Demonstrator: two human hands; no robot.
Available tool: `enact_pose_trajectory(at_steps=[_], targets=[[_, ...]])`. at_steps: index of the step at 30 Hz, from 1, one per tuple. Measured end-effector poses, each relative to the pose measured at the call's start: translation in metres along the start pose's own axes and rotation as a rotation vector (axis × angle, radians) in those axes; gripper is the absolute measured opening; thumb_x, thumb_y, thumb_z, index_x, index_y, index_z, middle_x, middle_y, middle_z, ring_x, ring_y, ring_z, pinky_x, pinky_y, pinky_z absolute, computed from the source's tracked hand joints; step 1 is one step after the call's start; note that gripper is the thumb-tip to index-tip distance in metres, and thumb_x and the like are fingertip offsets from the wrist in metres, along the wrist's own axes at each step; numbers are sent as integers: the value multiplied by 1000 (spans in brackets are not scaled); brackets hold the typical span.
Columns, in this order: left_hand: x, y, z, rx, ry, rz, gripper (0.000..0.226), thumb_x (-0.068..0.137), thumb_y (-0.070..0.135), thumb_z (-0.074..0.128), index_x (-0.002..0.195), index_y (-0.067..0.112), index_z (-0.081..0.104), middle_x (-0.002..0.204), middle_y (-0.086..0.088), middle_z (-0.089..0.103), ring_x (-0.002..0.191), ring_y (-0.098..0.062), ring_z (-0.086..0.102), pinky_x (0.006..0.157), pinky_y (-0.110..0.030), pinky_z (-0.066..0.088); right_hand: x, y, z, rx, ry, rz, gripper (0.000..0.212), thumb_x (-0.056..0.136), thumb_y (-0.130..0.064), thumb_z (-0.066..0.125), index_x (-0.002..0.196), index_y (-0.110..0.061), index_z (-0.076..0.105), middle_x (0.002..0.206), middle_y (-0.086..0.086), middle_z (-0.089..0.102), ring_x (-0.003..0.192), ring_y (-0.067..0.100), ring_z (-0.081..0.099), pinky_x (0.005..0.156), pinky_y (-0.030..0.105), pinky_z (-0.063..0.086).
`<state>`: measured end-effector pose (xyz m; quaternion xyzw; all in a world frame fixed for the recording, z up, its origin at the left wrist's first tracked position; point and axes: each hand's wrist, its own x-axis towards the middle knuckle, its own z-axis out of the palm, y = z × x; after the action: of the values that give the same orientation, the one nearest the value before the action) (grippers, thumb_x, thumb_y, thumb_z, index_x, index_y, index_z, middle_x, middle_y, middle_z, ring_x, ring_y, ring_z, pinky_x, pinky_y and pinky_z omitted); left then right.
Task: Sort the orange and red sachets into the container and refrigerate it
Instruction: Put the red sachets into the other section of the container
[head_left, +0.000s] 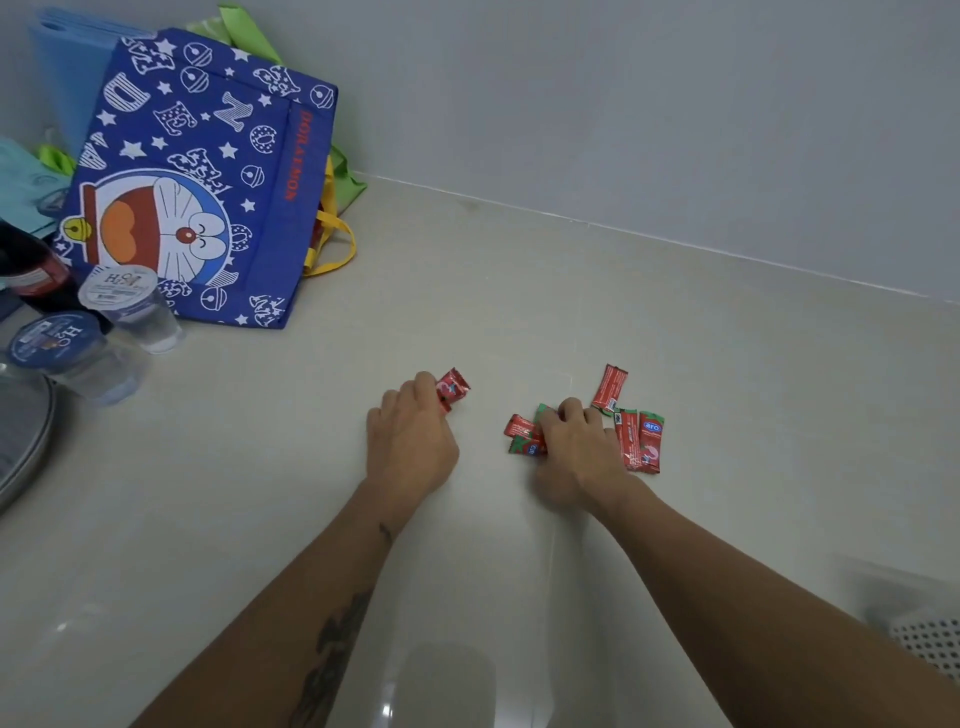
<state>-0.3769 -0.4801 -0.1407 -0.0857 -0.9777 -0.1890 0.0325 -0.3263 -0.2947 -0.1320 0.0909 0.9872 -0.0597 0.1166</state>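
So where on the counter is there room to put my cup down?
Bare counter lies between the red sachets and the wall, and between the blue bag and the left hand. It's crowded at the left edge, around the water cups.

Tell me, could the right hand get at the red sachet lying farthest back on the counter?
Probably yes. That sachet lies flat just beyond the right hand, with bare counter around it and nothing on top, though the fingers already grip other sachets.
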Motion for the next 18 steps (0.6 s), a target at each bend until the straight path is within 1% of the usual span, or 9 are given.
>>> enact_pose_trajectory(at_steps=[4,6,10,13,16,18], targets=[[9,-26,11,102,-71,-68,40,92,33,53,125,13,44,122,-10,55,111,-32,49,89,-43,39,-2,-5,7,-47,78,-6,39,85,-21,56,122,-18,48,123,5,44,114,27,42,90,42,38],[6,-32,17,126,-70,-83,40,93,37,53,123,12,47,121,-10,54,111,-31,47,88,-44,39,-7,-7,9,-63,96,-16,36,83,-18,54,119,-17,47,120,4,46,111,26,43,88,41,36],[-6,-31,22,90,-8,-73,26,86,24,61,107,11,52,107,-10,51,100,-32,45,78,-43,41,-22,-9,15,-15,118,-48,35,82,-14,53,114,-19,42,117,3,51,105,25,46,80,39,31],[-23,-36,26,93,60,24,24,75,13,66,96,11,54,99,-11,50,90,-32,45,71,-43,42,-35,-9,17,40,89,-53,37,83,-15,54,115,-20,36,115,3,52,101,24,46,83,40,35],[-48,-41,29,53,121,132,26,70,12,55,96,12,54,99,-9,52,87,-31,47,70,-40,42,-52,-7,21,30,93,-50,46,83,-18,54,124,-20,34,115,4,54,102,25,49,87,42,38],[-63,-42,28,28,131,170,28,68,15,48,95,13,54,98,-6,53,87,-29,48,71,-39,41,-65,-5,25,-8,106,-52,44,85,-20,53,125,-20,35,117,5,55,102,26,49,86,42,38]])
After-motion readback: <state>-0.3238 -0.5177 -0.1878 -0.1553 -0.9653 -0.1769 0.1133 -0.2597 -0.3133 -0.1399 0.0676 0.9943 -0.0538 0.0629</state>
